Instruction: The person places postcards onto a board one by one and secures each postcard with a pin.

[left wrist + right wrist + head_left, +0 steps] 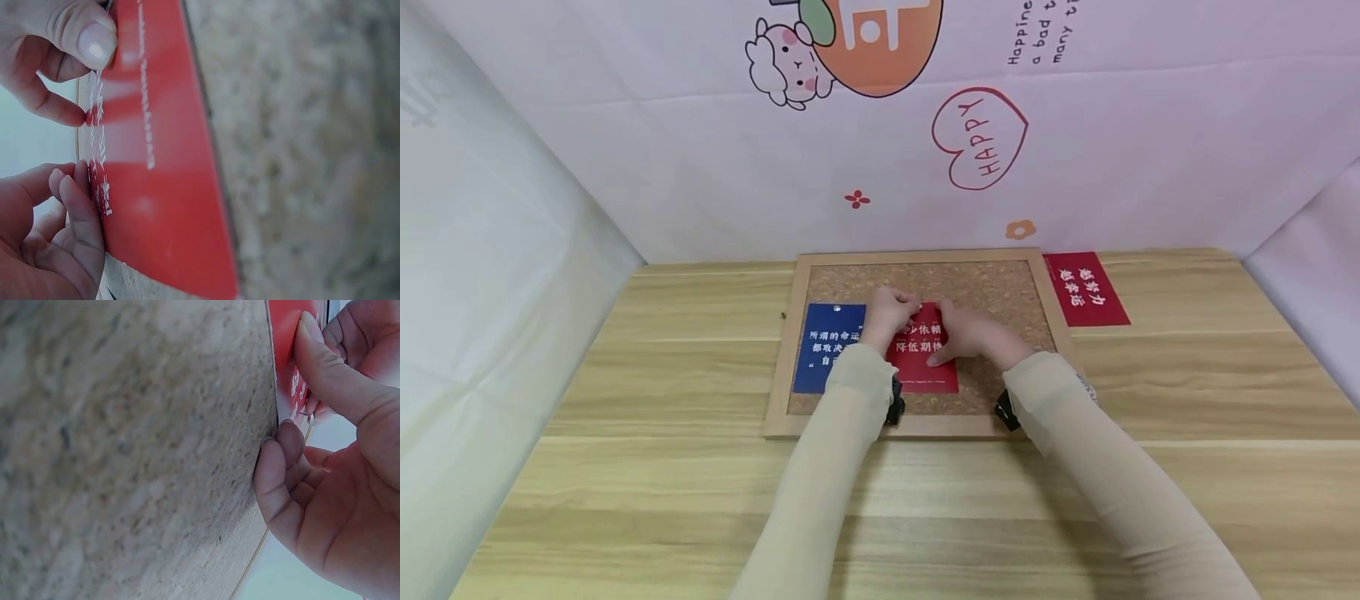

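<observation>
A red card (928,367) with white writing lies on a framed cork board (1000,279). At the card's top edge my left hand (889,317) pinches a small pushpin (310,417), whose thin needle shows in the right wrist view. My right hand (973,332) holds the card by its upper right side, thumb on the printed face and bent fingers at its edge. In the left wrist view, the left hand (59,231) is low and the right hand (62,44) above it. Left of the red card is a blue card (812,367), partly covered by the left arm, with a pin at its top.
Another red card (1086,290) lies on the wooden table (662,467), just right of the board's frame (778,375). A white printed cloth (737,183) hangs behind the table. Black wrist devices (1009,410) sit under both forearms, above the board's near edge.
</observation>
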A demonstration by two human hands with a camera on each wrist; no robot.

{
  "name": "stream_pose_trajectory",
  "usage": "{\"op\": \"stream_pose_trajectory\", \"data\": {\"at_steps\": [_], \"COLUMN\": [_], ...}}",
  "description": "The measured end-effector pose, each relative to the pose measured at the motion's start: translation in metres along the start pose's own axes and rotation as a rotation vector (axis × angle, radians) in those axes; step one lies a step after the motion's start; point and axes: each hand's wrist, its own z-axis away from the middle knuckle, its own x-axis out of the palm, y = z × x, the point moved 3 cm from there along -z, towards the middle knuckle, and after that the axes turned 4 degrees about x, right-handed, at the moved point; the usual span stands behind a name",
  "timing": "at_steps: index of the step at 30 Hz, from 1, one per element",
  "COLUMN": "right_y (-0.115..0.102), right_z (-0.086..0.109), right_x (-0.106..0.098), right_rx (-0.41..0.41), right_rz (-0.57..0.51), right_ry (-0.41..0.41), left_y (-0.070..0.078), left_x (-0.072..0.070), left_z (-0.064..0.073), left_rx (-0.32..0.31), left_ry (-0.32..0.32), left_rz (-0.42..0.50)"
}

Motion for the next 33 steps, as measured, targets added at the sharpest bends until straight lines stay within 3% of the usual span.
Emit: {"op": "stream_pose_trajectory", "data": {"at_steps": [17, 27, 33], "right_y": [0.0007, 0.0, 0.0001], "right_z": [-0.0004, -0.001, -0.0008], "right_x": [-0.0002, 0.0003, 0.0002], "right_rx": [0.01, -0.013, -0.015], "right_rz": [0.011, 0.002, -0.004], "right_ry": [0.006, 0.007, 0.006], "left_y": [0.0016, 0.0019, 0.0021], "left_x": [-0.001, -0.0058, -0.0089], "left_z": [0.0043, 0.0053, 0.0067], "left_rx": [-0.009, -0.06, -0.039], "left_ry": [0.009, -0.089, -0.131], "left_rz": [0.115, 0.125, 0.105]}}
